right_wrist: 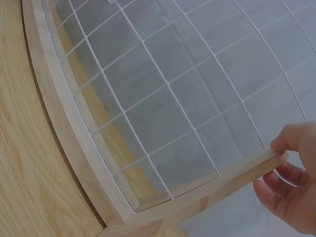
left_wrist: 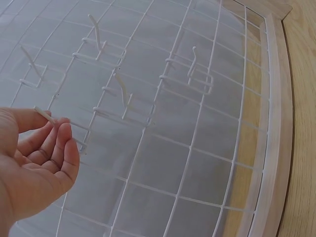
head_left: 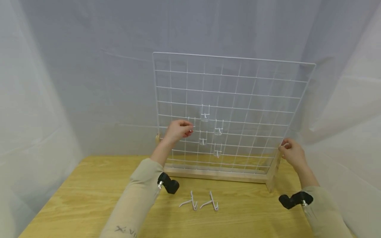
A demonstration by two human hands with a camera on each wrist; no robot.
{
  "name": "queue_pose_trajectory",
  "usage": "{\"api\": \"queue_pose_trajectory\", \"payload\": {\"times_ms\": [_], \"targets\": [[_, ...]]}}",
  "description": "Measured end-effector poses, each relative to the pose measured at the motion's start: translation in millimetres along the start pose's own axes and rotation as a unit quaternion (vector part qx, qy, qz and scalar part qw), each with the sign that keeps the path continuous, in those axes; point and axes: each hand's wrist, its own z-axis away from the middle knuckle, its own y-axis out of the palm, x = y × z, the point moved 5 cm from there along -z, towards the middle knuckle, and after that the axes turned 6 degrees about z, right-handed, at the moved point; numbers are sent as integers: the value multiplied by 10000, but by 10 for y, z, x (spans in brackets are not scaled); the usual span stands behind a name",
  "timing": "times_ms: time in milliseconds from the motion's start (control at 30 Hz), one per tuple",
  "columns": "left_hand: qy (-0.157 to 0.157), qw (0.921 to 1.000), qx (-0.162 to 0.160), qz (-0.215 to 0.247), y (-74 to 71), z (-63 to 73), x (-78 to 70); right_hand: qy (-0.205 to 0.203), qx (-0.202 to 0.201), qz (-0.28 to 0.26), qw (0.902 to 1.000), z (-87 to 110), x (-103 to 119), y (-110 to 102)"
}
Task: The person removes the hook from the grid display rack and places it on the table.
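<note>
My left hand [head_left: 179,130] pinches the prong of a white wire hook [left_wrist: 43,114] between thumb and fingertips, and this hook's wire frame lies against the white wire grid [head_left: 234,57]. Close around it on the grid hang several more hooks, such as an upper hook [head_left: 205,115] and a lower hook [head_left: 217,153]. At the grid's right side my right hand [head_left: 293,152] grips the top end of the wooden side post [right_wrist: 247,174], thumb on one face and fingers beneath. The wooden stand [head_left: 214,175] holds the grid upright, leaning back slightly.
Two loose white hooks, a left hook [head_left: 193,200] and a right hook [head_left: 212,200], lie on the wooden table [head_left: 98,188] in front of the stand, between my forearms. Pale curtains [head_left: 89,82] hang behind the grid and at both sides.
</note>
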Motion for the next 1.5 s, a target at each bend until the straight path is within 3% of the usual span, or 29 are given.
{"api": "queue_pose_trajectory", "payload": {"times_ms": [300,667,1100,1333,1500], "targets": [[-83,9998,-127,105,-13,42,-75,26,45,-10,10000,3,16,7],[73,9997,-76,220,-75,80,-74,-13,91,3,10000,-26,12,20],[152,9990,294,-305,-246,232,78,-14,85,57,9999,-14,36,-27],[74,9961,475,-739,-253,277,207,-72,49,96,9999,-14,39,-57],[85,9954,525,-793,-258,312,293,-46,64,113,9999,-18,14,-72]]}}
